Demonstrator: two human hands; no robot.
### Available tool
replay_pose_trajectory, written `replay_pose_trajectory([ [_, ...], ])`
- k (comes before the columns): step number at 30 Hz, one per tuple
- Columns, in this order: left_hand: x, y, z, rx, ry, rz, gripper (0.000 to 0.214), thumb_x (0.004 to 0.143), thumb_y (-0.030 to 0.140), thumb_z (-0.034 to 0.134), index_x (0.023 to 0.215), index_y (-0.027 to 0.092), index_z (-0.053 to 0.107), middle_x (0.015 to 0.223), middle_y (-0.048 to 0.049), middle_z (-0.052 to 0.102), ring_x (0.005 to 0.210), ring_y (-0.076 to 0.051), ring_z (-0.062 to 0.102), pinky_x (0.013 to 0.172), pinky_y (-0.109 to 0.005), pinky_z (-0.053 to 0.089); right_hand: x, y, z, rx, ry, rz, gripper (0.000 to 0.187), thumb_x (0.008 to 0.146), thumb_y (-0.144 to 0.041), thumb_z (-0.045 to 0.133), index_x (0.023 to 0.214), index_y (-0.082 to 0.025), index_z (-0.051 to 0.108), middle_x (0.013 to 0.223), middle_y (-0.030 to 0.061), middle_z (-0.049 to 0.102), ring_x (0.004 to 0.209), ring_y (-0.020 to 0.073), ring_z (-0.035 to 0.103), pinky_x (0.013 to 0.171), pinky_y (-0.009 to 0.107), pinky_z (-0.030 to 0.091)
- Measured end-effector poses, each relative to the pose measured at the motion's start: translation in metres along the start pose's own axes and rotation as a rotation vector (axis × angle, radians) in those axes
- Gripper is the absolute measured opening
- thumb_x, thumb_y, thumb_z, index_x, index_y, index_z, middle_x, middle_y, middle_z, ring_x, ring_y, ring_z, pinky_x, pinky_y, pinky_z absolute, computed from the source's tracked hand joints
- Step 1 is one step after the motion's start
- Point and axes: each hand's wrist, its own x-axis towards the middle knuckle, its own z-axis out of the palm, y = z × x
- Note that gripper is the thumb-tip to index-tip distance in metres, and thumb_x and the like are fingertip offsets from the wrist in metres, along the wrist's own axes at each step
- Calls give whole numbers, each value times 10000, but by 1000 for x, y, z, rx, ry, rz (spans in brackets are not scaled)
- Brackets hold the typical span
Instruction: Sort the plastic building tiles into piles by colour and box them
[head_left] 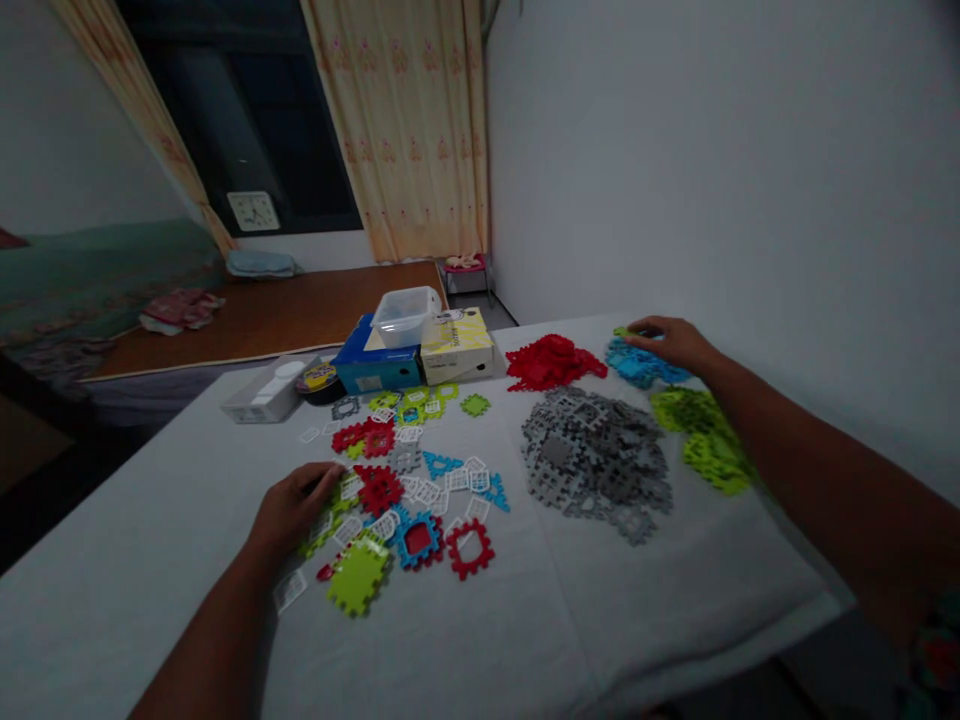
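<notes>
My right hand [667, 342] is at the far right, its fingers closed on a small lime-green plastic building tile [621, 331]. It is just over a heap of blue tiles [641, 365]. My left hand [296, 505] rests at the left edge of a mixed spread of pieces, thumb and fingers drawn together beside a white lattice piece [350, 487]. What those fingers hold, if anything, is hidden. Around it lie red toothed tiles [379, 490], a large green tile [359, 573], a blue frame [418, 540] and a red frame [470, 549].
Sorted heaps of grey tiles [592, 455], red tiles [553, 362] and green tiles [709, 440] lie on the right. Behind the mixed pieces stand a blue box [379, 365], a yellow box [459, 348], a clear tub [406, 318], a tape roll [319, 382] and a clear container [262, 395]. A wall borders the right.
</notes>
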Motion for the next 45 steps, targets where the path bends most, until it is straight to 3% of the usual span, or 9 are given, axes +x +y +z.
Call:
replay_pose_trajectory([
  [3, 3, -6, 0, 42, -16, 4, 537, 750, 673, 480, 905, 246, 766, 1016, -52, 779, 942, -279, 704, 866, -349, 543, -15, 31, -34, 33, 47, 83, 610, 715, -702, 618, 1036, -196, 737, 1061, 118, 741, 955, 281, 696, 863, 397, 532],
  [7, 8, -15, 1, 83, -24, -6, 518, 753, 662, 484, 912, 259, 768, 1024, -51, 778, 932, -290, 709, 859, -370, 553, -53, 70, -60, 52, -158, 118, 619, 626, -716, 690, 976, -209, 752, 998, 114, 756, 917, 293, 705, 858, 418, 541],
  [13, 8, -11, 0, 86, -46, -23, 498, 760, 632, 490, 938, 254, 761, 1039, -53, 773, 931, -294, 715, 862, -399, 566, -113, 102, -59, -5, -254, 221, 570, 639, -687, 687, 979, -234, 750, 974, 88, 762, 906, 293, 714, 862, 416, 547],
  [18, 10, -10, 0, 136, -24, 1, 500, 767, 629, 463, 922, 260, 763, 1026, -57, 774, 919, -296, 719, 837, -393, 574, -132, 87, -59, -28, -187, 188, 579, 629, -643, 700, 1042, -237, 729, 1078, 97, 740, 990, 314, 693, 900, 435, 533],
  [22, 11, -13, 2, 178, -50, 22, 552, 793, 632, 433, 959, 222, 764, 1068, -88, 763, 947, -301, 709, 873, -404, 555, -133, 41, -73, -60, 27, 167, 513, 778, -613, 575, 1107, -243, 706, 1115, 110, 722, 963, 309, 691, 900, 463, 528],
  [25, 7, -8, 2, 158, -44, 35, 554, 798, 628, 435, 957, 208, 759, 1066, -92, 762, 972, -284, 700, 886, -367, 537, -134, -23, -66, 57, 76, 38, 437, 868, -560, 496, 1127, -264, 688, 1130, 90, 716, 950, 272, 690, 906, 433, 530],
  [33, -3, 1, 6, 58, 3, 69, 500, 825, 603, 439, 915, 220, 747, 994, -59, 770, 924, -239, 686, 843, -309, 513, -170, -204, 61, 266, -486, -655, 289, 918, -349, 545, 1150, -233, 673, 1142, 80, 707, 1038, 233, 646, 937, 396, 507],
  [40, -4, 1, 8, 4, -9, 75, 496, 844, 580, 442, 918, 192, 742, 954, -69, 767, 858, -226, 677, 788, -303, 504, -176, -290, 118, 196, -635, -855, 284, 906, -251, 595, 1181, -202, 645, 1176, 105, 680, 1083, 243, 607, 934, 376, 469],
  [45, -4, -1, 11, -1, 0, 99, 501, 862, 567, 437, 919, 174, 741, 954, -84, 763, 856, -221, 672, 777, -303, 497, -184, -317, 141, 168, -655, -929, 484, 782, -379, 765, 1204, -184, 629, 1162, 124, 674, 1068, 301, 572, 889, 412, 445],
])
